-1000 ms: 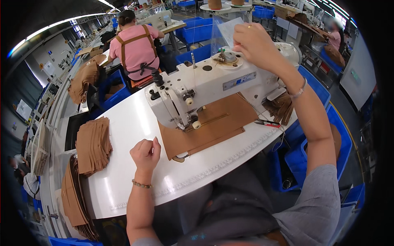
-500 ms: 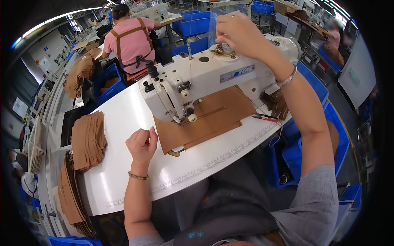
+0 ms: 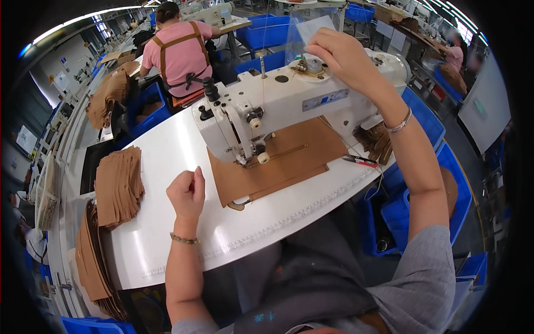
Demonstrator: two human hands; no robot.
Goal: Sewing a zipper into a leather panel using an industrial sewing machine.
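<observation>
My right hand [image 3: 340, 60] is raised over the top of the white sewing machine [image 3: 295, 94], beside the round metal part [image 3: 312, 65] there. Its fingers are closed, and whatever they may hold is hidden. Over the white tabletop, left of the needle area, my left hand [image 3: 186, 193] is curled into a fist with the thumb up. Its inside cannot be seen. A brown panel [image 3: 289, 161] with a long narrow slot lies flat under the presser foot, apart from both hands. Thread snips with a red handle [image 3: 361, 161] rest at the panel's right.
Stacked brown pieces [image 3: 118, 186] lie on the table's left, with a second stack [image 3: 92, 261] hanging by the edge. Blue bins [image 3: 397, 222] stand at the right below the tabletop. Ahead, a person in pink [image 3: 181, 58] sits at another machine. A ruler strip [image 3: 278, 222] follows the front edge.
My right hand has drawn back slightly to the right and lower, uncovering more of the metal part and a white sheet behind. My left fist has shifted slightly left; the panel stays put.
</observation>
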